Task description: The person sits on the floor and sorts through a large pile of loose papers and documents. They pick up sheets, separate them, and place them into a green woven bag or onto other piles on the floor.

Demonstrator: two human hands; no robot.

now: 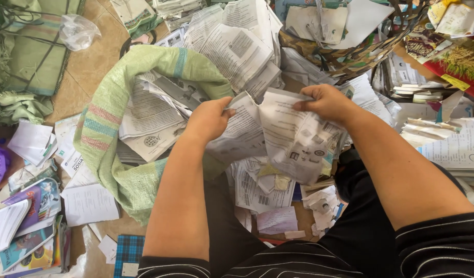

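My left hand [210,117] and my right hand [327,102] both grip the top edge of a sheaf of printed paper sheets [283,135], held between them above my lap. The sheets split and sag down the middle between the two hands. Just left of my left hand gapes an open green woven sack [111,128] with pink and blue stripes, stuffed with more printed pages [152,114]. Below the held sheets, loose torn pages [260,188] lie on the floor between my legs.
Piles of paper [237,46] rise behind the sack. Stacked booklets [453,144] sit at the right, colourful books [31,226] at the lower left. Another green sack [26,56] and a clear plastic bag [78,31] lie on the tan floor at upper left.
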